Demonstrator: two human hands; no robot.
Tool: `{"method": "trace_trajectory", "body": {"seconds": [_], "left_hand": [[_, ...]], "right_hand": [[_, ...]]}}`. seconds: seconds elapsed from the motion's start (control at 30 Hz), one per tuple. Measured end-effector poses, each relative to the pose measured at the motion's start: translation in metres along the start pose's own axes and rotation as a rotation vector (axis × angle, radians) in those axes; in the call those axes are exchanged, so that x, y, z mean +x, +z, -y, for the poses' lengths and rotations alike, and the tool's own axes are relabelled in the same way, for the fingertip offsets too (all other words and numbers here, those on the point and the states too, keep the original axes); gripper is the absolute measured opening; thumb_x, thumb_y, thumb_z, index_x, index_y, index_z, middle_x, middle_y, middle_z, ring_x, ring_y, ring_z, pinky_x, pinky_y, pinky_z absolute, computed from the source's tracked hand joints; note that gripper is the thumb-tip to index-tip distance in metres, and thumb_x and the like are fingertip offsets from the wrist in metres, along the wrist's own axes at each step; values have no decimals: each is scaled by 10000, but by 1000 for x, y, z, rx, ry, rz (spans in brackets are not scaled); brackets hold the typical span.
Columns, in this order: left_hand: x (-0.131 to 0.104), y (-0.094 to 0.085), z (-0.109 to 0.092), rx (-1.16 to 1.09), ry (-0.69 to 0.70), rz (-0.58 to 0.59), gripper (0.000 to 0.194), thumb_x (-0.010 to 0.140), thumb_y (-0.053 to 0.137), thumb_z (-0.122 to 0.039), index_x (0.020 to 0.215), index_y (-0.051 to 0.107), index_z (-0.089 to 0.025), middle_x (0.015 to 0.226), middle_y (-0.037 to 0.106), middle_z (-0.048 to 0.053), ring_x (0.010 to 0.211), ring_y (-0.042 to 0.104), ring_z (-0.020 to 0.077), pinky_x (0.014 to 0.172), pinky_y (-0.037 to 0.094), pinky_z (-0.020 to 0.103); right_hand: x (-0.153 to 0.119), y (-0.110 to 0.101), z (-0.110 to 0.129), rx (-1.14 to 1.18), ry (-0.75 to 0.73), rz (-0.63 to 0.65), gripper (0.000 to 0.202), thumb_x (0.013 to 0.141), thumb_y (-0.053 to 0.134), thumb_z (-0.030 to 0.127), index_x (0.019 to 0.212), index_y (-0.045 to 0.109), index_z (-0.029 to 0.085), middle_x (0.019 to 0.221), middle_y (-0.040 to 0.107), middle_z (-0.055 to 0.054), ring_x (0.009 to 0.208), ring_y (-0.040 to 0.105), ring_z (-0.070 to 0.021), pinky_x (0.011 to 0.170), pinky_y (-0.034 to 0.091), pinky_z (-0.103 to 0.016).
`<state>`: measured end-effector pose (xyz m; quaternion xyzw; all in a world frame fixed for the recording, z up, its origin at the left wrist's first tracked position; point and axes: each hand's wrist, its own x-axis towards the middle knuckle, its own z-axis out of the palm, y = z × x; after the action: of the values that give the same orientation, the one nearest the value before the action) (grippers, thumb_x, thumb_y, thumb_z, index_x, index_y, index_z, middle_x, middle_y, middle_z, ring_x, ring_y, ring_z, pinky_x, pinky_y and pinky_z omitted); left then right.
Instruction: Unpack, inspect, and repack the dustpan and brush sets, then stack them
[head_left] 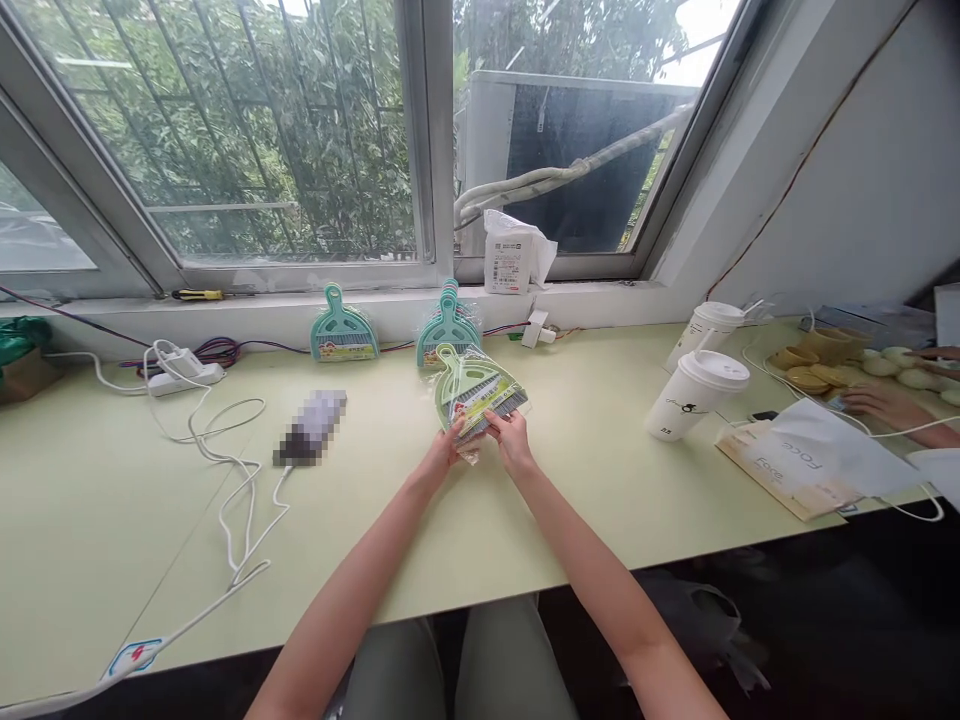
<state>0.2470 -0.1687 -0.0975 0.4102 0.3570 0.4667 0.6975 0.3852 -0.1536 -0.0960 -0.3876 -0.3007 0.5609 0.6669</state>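
Observation:
Between my hands is a light green mini dustpan and brush set point(477, 388) in clear plastic wrap with a printed label, its handle pointing away from me. My left hand point(445, 447) grips its near left edge. With thumb and fingers, my right hand point(511, 437) holds the near right edge. Right behind it, a stack of teal dustpan sets point(448, 318) leans at the wall under the window. Further left, one more teal dustpan set point(343, 332) also leans there.
White cables point(238, 490), a power strip point(184, 378) and a pixelated phone point(311, 428) lie left. Two lidded paper cups point(686, 405) and a paper bag point(806, 465) stand or lie right. Another person's hand point(885, 402) is at far right. A tissue pack point(510, 262) sits on the sill.

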Motion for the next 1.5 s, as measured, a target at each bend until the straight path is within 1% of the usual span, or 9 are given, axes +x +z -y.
{"method": "trace_trajectory", "body": {"seconds": [0.1,0.17,0.37,0.7,0.93,1.1,1.27,1.43,1.5], "left_hand": [[5,-6,0,-23,109,-143,544,727,716,-413,1190,560,-173,1282,589,134,1183,543,303,932,485,402],[6,-9,1,-19,162,-183,556,685,757,-365,1162,560,-159,1235,614,131,1144,569,297,952,476,407],[5,-3,9,-8,112,-152,556,717,730,-374,1195,503,-204,1240,593,119,1056,618,287,890,519,469],[8,-14,8,-9,158,-286,500,718,691,-314,1157,469,-228,1093,622,74,904,656,233,804,551,439],[9,-13,1,23,203,-213,528,675,740,-294,1151,529,-206,1161,630,82,1100,589,252,969,453,400],[6,-18,-11,-41,173,-86,464,692,708,-315,1116,584,-174,1126,661,94,1100,595,268,994,431,402],[8,-25,-8,13,94,-193,538,643,714,-232,1147,533,-180,1108,663,90,992,638,253,876,520,407],[16,-42,-12,-35,69,-307,564,647,646,-167,1187,484,-187,1027,677,79,861,679,241,719,582,380],[17,-53,-16,-63,77,-353,583,653,632,-149,1209,466,-206,1038,676,67,840,685,224,694,591,363]], "right_hand": [[-3,3,-2,-23,34,49,386,610,782,250,933,582,178,970,706,-60,898,678,-210,817,579,-364],[-6,5,-5,-27,33,56,387,618,777,252,941,577,178,977,702,-66,905,677,-211,817,578,-365],[-9,4,-13,34,-3,-30,356,651,744,256,956,567,205,1001,692,-56,921,675,-205,821,571,-346],[-10,7,-8,-52,75,130,418,610,726,174,988,552,212,971,691,-25,958,654,-193,859,546,-334],[-12,6,-10,4,73,-5,346,634,725,204,929,545,210,1045,680,-43,1003,647,-193,877,543,-320],[-13,8,-12,1,67,3,367,638,737,206,956,554,210,1048,681,-44,1016,644,-194,887,549,-328],[-9,6,-10,-84,58,37,346,653,743,212,954,574,205,994,692,-38,952,659,-183,862,562,-333],[8,-12,1,-332,184,268,216,681,738,265,863,652,186,838,714,-51,813,686,-226,782,575,-390],[12,-21,7,-526,49,217,146,703,705,210,846,678,222,858,717,-39,886,673,-241,834,551,-418]]}}
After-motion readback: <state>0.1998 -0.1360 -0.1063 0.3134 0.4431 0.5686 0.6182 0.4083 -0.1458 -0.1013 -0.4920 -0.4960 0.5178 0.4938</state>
